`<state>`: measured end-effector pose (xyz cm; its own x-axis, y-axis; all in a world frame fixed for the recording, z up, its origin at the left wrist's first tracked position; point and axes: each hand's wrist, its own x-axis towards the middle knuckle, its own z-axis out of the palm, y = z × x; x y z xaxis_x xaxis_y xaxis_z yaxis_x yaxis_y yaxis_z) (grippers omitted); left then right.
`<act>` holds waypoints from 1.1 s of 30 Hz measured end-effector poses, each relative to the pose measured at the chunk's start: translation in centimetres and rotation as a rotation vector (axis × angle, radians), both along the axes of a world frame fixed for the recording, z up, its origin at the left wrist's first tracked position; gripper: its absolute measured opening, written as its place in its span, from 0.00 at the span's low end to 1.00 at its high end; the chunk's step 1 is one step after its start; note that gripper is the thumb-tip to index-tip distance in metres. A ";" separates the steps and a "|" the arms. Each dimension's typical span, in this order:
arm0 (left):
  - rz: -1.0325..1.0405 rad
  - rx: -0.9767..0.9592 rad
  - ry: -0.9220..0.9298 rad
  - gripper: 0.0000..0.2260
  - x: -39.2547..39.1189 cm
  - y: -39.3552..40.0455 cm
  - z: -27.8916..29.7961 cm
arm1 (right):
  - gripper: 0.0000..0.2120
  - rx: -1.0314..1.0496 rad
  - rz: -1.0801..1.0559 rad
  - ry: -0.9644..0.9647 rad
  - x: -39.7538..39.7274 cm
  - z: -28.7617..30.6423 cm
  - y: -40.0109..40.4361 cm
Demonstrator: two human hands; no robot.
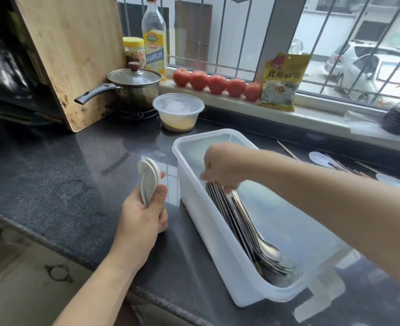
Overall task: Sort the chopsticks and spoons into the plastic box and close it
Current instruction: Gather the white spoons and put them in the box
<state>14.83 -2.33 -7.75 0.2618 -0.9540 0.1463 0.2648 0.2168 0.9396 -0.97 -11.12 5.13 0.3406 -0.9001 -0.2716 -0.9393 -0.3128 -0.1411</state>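
At the centre of the frame the right hand (220,167) pinches the handles of the steel spoons (253,234) inside the plastic box (208,222) on the bench (65,175), probably to line them up, while the left hand (145,217) grips stacked white spoons (148,177) beside it, likely next to go in.

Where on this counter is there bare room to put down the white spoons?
Bare counter lies left of the box, below the cutting board and tub. Right of the box it's crowded with loose chopsticks and spoons.
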 end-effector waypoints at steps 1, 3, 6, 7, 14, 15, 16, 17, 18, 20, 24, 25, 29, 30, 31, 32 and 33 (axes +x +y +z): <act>-0.004 -0.008 -0.003 0.14 0.0 0.0 0.1 | 0.13 -0.050 0.005 -0.055 -0.3 1.0 0.3; -0.004 -0.035 -0.028 0.13 -0.1 0.1 0.3 | 0.13 -0.201 0.024 -0.218 -0.7 2.8 1.1; -0.017 -0.104 -0.085 0.12 -0.4 0.3 0.4 | 0.12 -0.297 0.109 -0.460 -0.2 4.3 3.3; -0.018 -0.132 -0.106 0.13 -0.5 0.3 0.3 | 0.12 -0.278 0.157 -0.457 0.2 4.5 4.0; -0.018 -0.196 -0.175 0.14 -0.4 0.5 -0.1 | 0.18 -0.122 0.377 -0.339 2.8 3.6 5.8; -0.018 -0.200 -0.196 0.12 -0.4 0.6 -0.2 | 0.18 -0.131 0.402 -0.299 2.9 3.5 5.7; -0.017 -0.202 -0.222 0.10 -0.4 0.6 -0.2 | 0.18 -0.137 0.425 -0.261 3.1 3.6 5.7; -0.015 -0.202 -0.242 0.09 -0.5 0.7 -0.2 | 0.18 -0.142 0.441 -0.238 3.1 3.7 5.8; -0.013 -0.203 -0.256 0.10 -0.5 0.7 -0.2 | 0.17 -0.141 0.448 -0.240 3.1 3.7 5.8; -0.017 -0.197 -0.254 0.13 -0.5 0.7 -0.2 | 0.15 -0.099 0.442 -0.321 2.8 3.7 5.7; -0.042 -0.198 -0.228 0.19 -0.7 0.8 -0.1 | 0.12 -0.038 0.436 -0.482 2.0 3.5 5.1; -0.046 -0.212 -0.229 0.18 -0.7 0.9 -0.1 | 0.13 -0.043 0.441 -0.481 2.0 3.5 5.0; -0.050 -0.242 -0.239 0.16 -0.9 1.0 0.1 | 0.13 -0.048 0.441 -0.496 1.9 3.3 4.9; -0.059 -0.238 -0.234 0.17 -0.9 1.0 0.1 | 0.12 -0.039 0.434 -0.502 1.9 3.3 4.8; -0.076 -0.232 -0.222 0.20 -0.9 1.0 0.1 | 0.12 -0.031 0.430 -0.502 1.8 3.4 4.8; -0.096 -0.227 -0.208 0.23 -0.9 1.0 0.2 | 0.12 -0.025 0.431 -0.495 1.7 3.4 4.7; -0.114 -0.227 -0.197 0.25 -0.9 1.0 0.2 | 0.12 -0.022 0.437 -0.486 1.7 3.5 4.7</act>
